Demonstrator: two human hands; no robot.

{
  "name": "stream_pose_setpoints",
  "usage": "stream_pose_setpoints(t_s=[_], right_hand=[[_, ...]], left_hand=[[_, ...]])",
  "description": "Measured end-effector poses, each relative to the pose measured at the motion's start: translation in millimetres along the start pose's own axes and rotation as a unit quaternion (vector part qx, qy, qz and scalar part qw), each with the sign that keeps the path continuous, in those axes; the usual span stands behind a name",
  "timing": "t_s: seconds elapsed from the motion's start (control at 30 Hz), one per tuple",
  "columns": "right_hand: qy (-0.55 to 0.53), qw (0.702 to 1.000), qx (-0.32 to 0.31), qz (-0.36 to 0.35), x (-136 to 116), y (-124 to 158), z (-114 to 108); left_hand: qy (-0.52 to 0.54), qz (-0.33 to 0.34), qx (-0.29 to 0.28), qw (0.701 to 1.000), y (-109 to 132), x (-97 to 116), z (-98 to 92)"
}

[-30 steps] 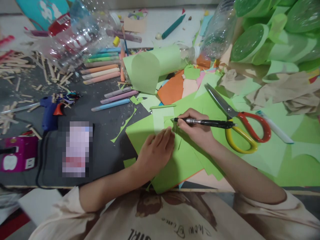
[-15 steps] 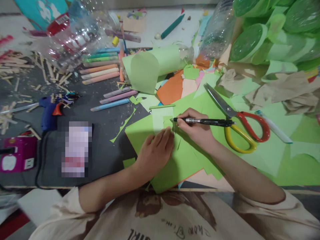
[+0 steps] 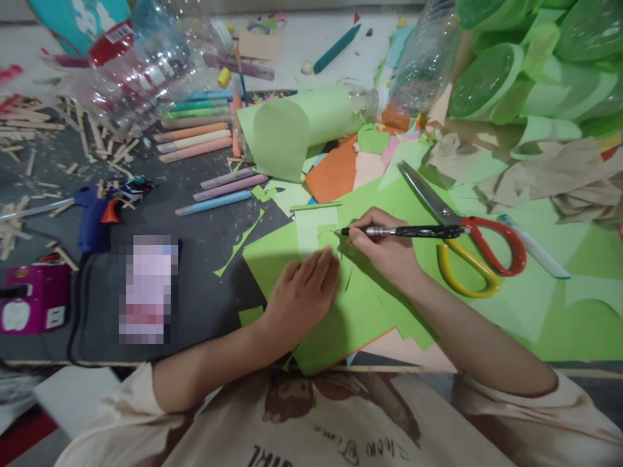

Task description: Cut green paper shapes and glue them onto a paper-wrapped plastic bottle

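While the right hand [image 3: 384, 250] pinched a black pen [image 3: 423, 231]: its tip stood at the right edge of a small green piece [image 3: 326, 236]
Left hand [image 3: 304, 288]: lay flat, fingers stretched and gripping nothing visible, tips at that piece
Small green piece: sat on pale paper [image 3: 307, 235] atop a bright green sheet [image 3: 268, 251]
Pen stroke: seemed to want light pressure and firm left fingertips, lest the piece slip
Scissors [image 3: 445, 213]: lay near the right hand, their red handle crowding the pen's back end

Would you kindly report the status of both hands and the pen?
Right hand gripping pen. Left hand resting on green paper. Scissors by pen's back end.
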State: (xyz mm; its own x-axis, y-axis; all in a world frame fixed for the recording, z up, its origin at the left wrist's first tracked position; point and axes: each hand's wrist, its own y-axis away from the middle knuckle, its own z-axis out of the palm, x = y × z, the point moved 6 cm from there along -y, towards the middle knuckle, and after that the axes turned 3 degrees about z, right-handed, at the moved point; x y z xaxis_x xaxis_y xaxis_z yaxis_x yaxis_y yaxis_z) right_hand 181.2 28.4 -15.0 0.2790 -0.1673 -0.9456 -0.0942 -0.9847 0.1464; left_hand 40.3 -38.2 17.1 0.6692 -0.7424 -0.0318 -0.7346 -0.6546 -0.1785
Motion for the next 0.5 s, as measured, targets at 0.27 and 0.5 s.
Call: stream_pose_setpoints(t_s=[0.27, 0.5], right_hand=[[-0.015, 1.000, 0.011, -0.005, -2.4, -0.7, -2.3], [-0.002, 1.000, 0.003, -0.005, -3.4, -1.2, -0.9]], left_hand=[[0.003, 0.001, 0.000, 1.000, -0.2, 0.1, 0.5], [-0.007, -0.002, 0.018, 1.000, -1.8, -0.6, -2.6]])
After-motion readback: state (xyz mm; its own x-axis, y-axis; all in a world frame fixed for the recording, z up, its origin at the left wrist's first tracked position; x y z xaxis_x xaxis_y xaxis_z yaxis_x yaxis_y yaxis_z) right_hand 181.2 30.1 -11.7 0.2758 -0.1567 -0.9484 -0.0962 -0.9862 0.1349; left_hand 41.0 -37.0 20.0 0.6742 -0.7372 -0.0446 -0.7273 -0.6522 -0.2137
